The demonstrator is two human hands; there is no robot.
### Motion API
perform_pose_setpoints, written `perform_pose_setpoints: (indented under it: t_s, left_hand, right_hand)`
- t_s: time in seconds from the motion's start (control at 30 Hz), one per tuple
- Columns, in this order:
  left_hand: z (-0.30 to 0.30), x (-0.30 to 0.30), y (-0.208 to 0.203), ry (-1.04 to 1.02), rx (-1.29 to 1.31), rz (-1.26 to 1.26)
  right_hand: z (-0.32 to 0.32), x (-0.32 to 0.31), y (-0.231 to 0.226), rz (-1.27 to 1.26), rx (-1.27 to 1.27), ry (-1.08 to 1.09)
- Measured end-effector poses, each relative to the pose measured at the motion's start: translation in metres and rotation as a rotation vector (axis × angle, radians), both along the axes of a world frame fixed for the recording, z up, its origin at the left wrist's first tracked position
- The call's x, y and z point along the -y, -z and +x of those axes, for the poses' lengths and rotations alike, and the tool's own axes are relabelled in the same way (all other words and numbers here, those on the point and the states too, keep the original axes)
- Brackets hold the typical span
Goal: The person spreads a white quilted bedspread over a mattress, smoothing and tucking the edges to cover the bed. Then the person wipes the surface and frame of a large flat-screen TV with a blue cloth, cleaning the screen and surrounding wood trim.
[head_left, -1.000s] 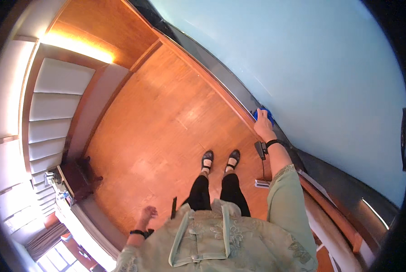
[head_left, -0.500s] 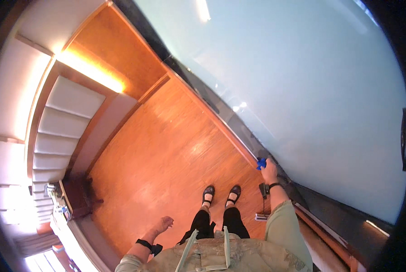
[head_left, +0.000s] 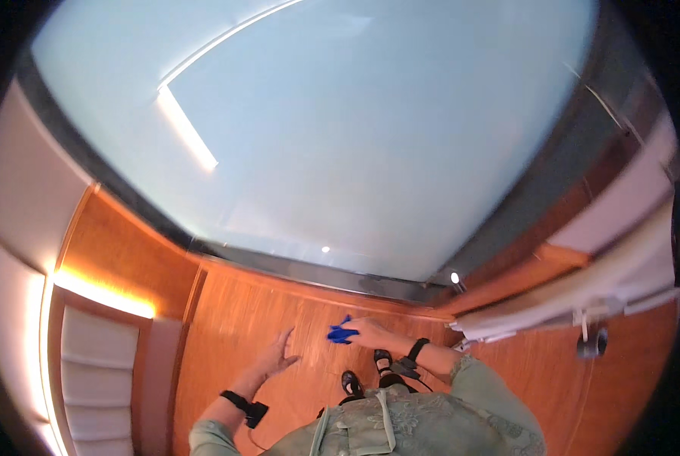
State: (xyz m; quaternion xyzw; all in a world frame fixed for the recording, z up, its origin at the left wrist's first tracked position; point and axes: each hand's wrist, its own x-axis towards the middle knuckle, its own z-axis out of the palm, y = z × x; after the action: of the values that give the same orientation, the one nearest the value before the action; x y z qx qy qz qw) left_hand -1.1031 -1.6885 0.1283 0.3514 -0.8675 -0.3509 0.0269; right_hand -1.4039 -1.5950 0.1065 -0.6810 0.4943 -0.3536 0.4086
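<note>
A crumpled blue cloth (head_left: 341,333) is gripped in my right hand (head_left: 368,332), held in front of my body above the wooden floor. To its left, my left hand (head_left: 277,356) is raised with its fingers apart and holds nothing. A narrow gap lies between that hand and the cloth. Beyond both hands stands a large pale, glossy glass panel (head_left: 355,152) in a dark frame, with a wooden ledge (head_left: 279,275) along its lower edge. Neither hand touches the panel or the ledge. Each wrist wears a black strap with a small device.
A padded white wall panel (head_left: 96,372) with a glowing light strip (head_left: 104,295) is at left. On the right are white fabric (head_left: 575,285) and a small dark, round object on a pale mount (head_left: 591,342). My black shoes (head_left: 351,382) stand on the wooden floor (head_left: 233,327).
The view has swung round to face the glass panel. My right hand has brought the blue cloth away from the ledge, in front of me. My left hand has risen, fingers spreading.
</note>
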Motion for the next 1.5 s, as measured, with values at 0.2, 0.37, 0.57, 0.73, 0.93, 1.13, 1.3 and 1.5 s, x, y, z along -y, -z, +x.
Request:
perform_pose_setpoints:
  t_s: [0.2,0.37,0.57,0.73,0.93,1.13,1.3,1.5]
  left_hand:
    - [-0.073,-0.02,-0.006,-0.175,-0.356,0.51]
    - [-0.102,-0.051,-0.048,-0.109,-0.26,0.738]
    - [-0.138,-0.053,-0.073,0.363,-0.479,0.238]
    - [-0.162,-0.076,-0.086,0.258,-0.317,0.49]
    - [-0.192,-0.086,-0.103,0.338,-0.326,0.183]
    - [-0.251,-0.078,-0.142,0.143,-0.541,0.35]
    - [-0.338,-0.103,-0.2,0.05,-0.93,0.337]
    - [-0.414,-0.133,-0.217,0.391,-1.054,-0.581]
  right_hand:
    - [0.025,-0.009,-0.059,0.064,-0.193,0.265]
    - [-0.009,-0.075,-0.082,0.01,-0.438,0.373]
    - [-0.023,-0.136,-0.085,0.061,-0.445,0.529]
    - [-0.046,-0.153,-0.079,-0.246,-0.244,0.819]
    - [-0.081,-0.166,-0.115,-0.423,-0.189,0.964]
    - [-0.123,-0.184,-0.181,-0.693,-0.098,1.22]
    - [-0.186,-0.19,-0.204,-0.86,0.02,1.326]
    - [-0.248,-0.177,-0.189,-0.944,-0.116,1.338]
